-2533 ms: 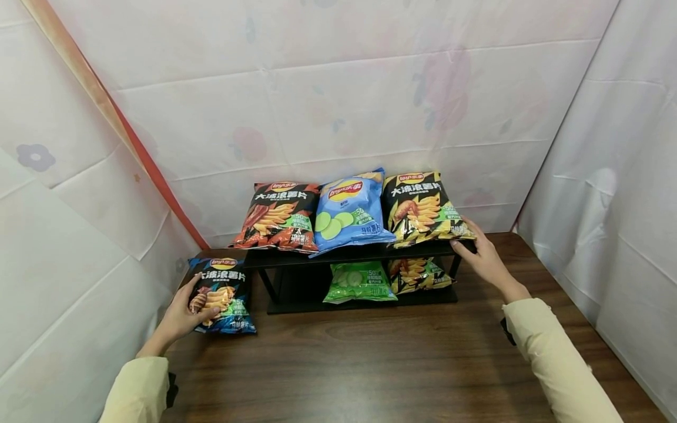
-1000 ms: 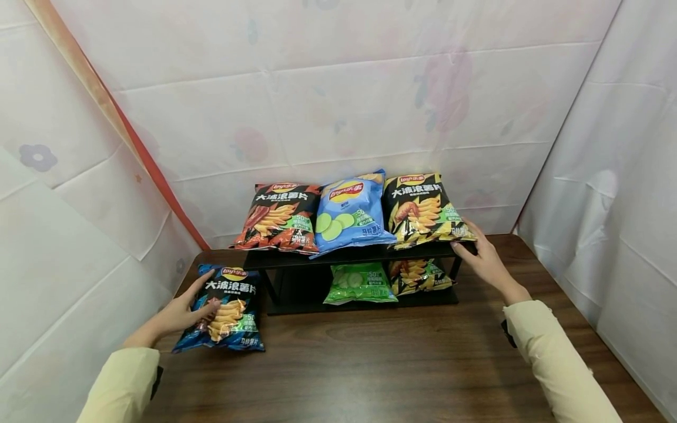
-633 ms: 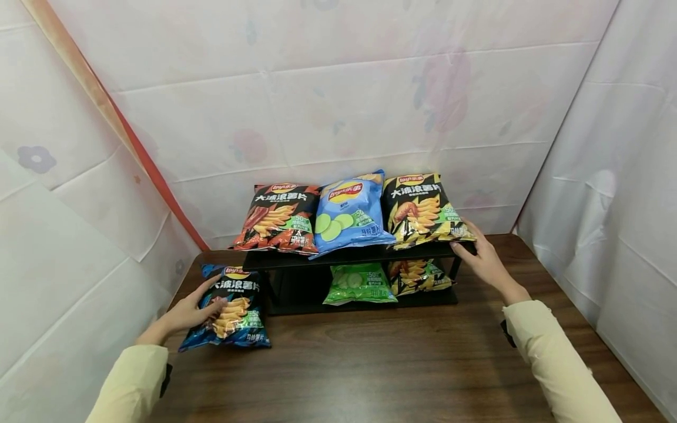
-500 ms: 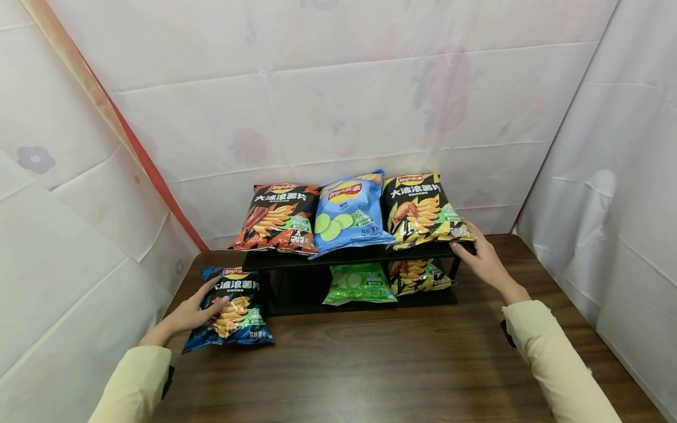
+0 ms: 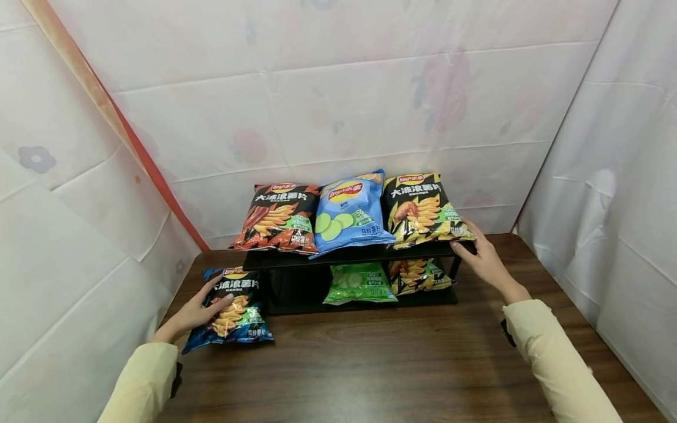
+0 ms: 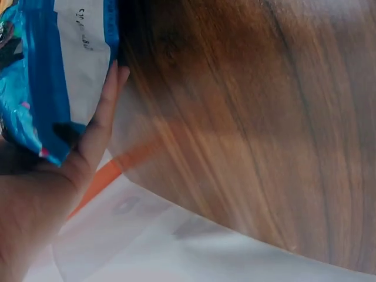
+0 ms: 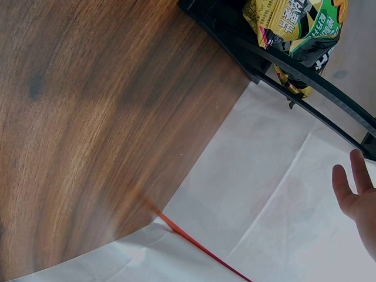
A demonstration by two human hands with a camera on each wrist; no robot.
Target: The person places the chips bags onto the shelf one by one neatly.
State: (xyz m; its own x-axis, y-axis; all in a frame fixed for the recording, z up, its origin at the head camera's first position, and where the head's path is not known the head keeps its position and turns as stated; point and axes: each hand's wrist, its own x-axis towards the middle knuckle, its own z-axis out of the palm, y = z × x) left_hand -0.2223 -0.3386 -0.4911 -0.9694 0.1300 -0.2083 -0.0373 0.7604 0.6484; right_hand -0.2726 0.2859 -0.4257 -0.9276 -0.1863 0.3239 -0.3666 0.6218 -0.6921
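Note:
In the head view my left hand (image 5: 193, 313) grips a black and blue bag of potato chips (image 5: 233, 305), thumb across its front and a finger along its upper left edge. The left wrist view shows the bag's blue and white back (image 6: 82, 59) with a finger flat against it. My right hand (image 5: 483, 258) touches the right end of a black two-tier shelf (image 5: 338, 257), beside a yellow and black chip bag (image 5: 420, 208). Its fingertips meet the shelf's edge in the right wrist view, fingers fairly straight.
On the top tier are also a red and black chip bag (image 5: 280, 217) and a blue one (image 5: 349, 211). Below stand a green bag (image 5: 362, 283) and another yellow and black bag (image 5: 418, 276). White cloth walls (image 5: 344, 106) surround the wooden table (image 5: 359, 364).
My left hand has drawn the black and blue chip bag toward the front of the table and slightly right, its bottom left corner swinging outward. The right hand stays at the shelf's end.

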